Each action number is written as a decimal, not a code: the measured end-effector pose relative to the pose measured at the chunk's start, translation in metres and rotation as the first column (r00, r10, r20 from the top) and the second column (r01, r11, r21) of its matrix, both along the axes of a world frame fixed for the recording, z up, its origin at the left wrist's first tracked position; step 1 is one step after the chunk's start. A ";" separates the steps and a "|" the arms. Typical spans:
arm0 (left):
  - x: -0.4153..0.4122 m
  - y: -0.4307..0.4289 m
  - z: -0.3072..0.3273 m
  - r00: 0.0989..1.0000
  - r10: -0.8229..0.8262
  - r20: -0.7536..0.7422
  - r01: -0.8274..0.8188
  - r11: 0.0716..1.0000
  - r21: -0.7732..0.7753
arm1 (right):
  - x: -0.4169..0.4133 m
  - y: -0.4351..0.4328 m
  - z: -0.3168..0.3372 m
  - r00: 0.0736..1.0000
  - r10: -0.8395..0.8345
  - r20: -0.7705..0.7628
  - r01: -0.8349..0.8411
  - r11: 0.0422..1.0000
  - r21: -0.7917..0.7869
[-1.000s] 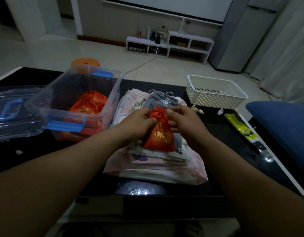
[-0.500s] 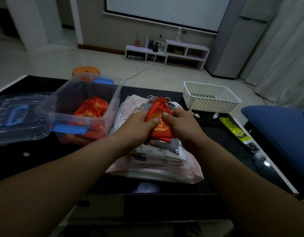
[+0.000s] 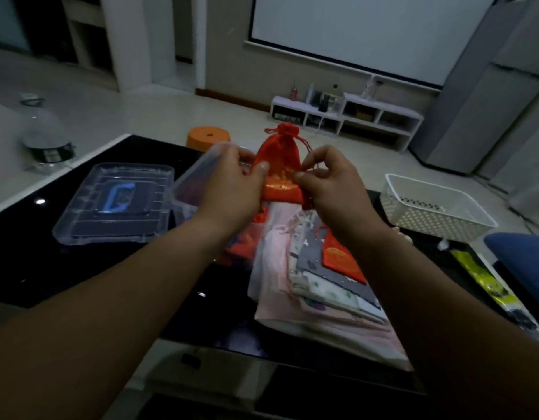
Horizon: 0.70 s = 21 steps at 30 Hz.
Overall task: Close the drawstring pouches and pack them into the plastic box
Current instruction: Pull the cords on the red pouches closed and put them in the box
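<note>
Our left hand [image 3: 231, 183] gripped the red pouch [image 3: 279, 165] upright to steady it, while our right hand [image 3: 330, 184] pinched its cord [image 3: 307, 146] (neck already gathered), presumably to cinch it.

A cinched red pouch [image 3: 280, 160] upright between left hand [image 3: 231, 186] and right hand [image 3: 334, 192], above a fabric stack [image 3: 322, 298].
</note>
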<state>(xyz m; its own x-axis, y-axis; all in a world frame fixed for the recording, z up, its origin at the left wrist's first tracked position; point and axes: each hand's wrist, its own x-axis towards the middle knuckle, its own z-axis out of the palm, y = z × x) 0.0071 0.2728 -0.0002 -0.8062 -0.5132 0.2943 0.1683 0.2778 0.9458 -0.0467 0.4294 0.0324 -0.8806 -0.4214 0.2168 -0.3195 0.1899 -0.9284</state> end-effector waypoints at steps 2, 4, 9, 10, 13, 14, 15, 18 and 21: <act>-0.001 -0.029 0.006 0.985 0.175 -0.001 -0.174 0.983 0.061 | -0.010 -0.035 0.006 0.998 -0.040 -0.055 0.041 0.999 0.026; 0.000 -0.058 0.010 0.946 0.325 -0.014 -0.322 0.942 0.092 | -0.022 -0.067 0.006 0.998 -0.055 -0.033 0.057 0.997 0.046; -0.012 -0.077 0.006 0.928 0.372 0.020 -0.373 0.926 0.065 | -0.040 -0.093 -0.020 0.977 -0.018 -0.213 0.140 0.809 0.571; -0.015 -0.077 0.004 0.930 0.366 0.013 -0.367 0.929 0.049 | -0.040 -0.093 -0.023 0.949 -0.017 -0.314 0.216 0.761 0.612; -0.020 -0.073 0.004 0.940 0.341 0.005 -0.340 0.940 -0.018 | -0.036 -0.082 -0.024 0.929 -0.047 -0.366 0.255 0.798 0.545; -0.022 -0.069 0.003 0.944 0.329 -0.004 -0.329 0.944 -0.041 | -0.035 -0.074 -0.024 0.938 -0.055 -0.342 0.242 0.812 0.531; -0.023 -0.065 0.002 0.948 0.319 -0.012 -0.319 0.946 -0.059 | -0.035 -0.066 -0.025 0.942 -0.058 -0.329 0.235 0.815 0.529; -0.025 -0.044 0.003 0.968 0.249 -0.021 -0.250 0.963 -0.101 | -0.036 -0.029 -0.026 0.950 -0.105 -0.296 0.238 0.855 0.461; -0.023 -0.008 0.007 0.992 0.112 -0.061 -0.122 0.976 -0.181 | -0.044 0.022 -0.030 0.953 -0.242 -0.183 0.293 0.892 0.343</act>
